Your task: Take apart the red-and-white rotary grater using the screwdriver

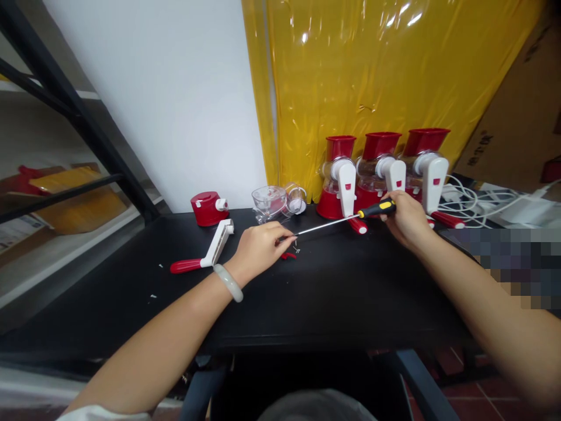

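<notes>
My right hand (407, 217) grips the black-and-yellow handle of a screwdriver (328, 224), whose long metal shaft points left. At the shaft's tip, my left hand (260, 245) is closed in a pinch; whether a small screw sits between those fingers is hidden. Just below the tip lie several small screws (297, 251) and a small red plastic piece (289, 256) on the black table (342, 298). Left of my left hand rests a white crank arm (218, 242) with a red grip. Behind it stands a red base part (205, 210) with a white knob.
Clear plastic parts (269, 202) lie at the table's back. To their right stand three red-and-white rotary graters (339, 175) with cranks. White cables (467, 202) are heaped at the far right. A black metal shelf (74, 117) rises on the left, and yellow plastic sheeting (372, 70) hangs behind.
</notes>
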`<action>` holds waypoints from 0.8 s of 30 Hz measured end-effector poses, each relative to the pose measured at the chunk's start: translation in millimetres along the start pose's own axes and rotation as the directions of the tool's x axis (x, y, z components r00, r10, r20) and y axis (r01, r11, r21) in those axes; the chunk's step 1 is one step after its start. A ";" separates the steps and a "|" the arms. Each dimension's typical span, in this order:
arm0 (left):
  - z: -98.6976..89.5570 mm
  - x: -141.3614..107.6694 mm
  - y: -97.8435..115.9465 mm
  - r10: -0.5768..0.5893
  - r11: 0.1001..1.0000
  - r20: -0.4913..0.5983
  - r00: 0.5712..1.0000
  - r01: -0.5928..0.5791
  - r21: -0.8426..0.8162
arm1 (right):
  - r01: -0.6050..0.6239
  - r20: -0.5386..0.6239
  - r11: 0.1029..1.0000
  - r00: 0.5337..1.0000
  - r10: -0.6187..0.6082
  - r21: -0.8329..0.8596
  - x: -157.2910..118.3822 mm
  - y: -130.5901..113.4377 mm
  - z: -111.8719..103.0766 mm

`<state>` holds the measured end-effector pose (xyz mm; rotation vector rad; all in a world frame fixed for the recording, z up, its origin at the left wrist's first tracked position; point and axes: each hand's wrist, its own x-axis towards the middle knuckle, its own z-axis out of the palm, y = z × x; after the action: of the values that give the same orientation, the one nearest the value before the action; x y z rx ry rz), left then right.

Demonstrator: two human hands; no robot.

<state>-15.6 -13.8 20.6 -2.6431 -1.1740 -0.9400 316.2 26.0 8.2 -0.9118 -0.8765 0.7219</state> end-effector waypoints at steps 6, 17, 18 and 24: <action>1.0 0.5 -2.1 -0.006 1.000 0.046 0.999 0.007 -0.004 | 0.013 0.008 1.000 1.000 -0.013 -0.023 1.5 1.5 -1.5; -10.2 4.1 -15.3 -0.075 0.996 -0.524 0.849 0.092 0.007 | -0.015 -0.051 0.999 0.999 0.016 0.033 3.9 -0.3 -2.0; -9.4 5.8 -23.2 -0.123 0.990 -0.543 0.830 0.139 -0.012 | -0.016 -0.052 0.999 0.998 0.018 0.033 4.2 -0.4 -2.1; 7.6 7.2 -61.3 -0.387 0.880 -0.214 0.897 0.289 -0.378 | -0.020 -0.044 0.999 0.999 0.019 -0.027 5.0 1.4 -4.9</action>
<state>-51.0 36.1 9.4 -2.4461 -1.5537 -1.6610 322.6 28.9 6.9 -0.9586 -0.8416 0.7060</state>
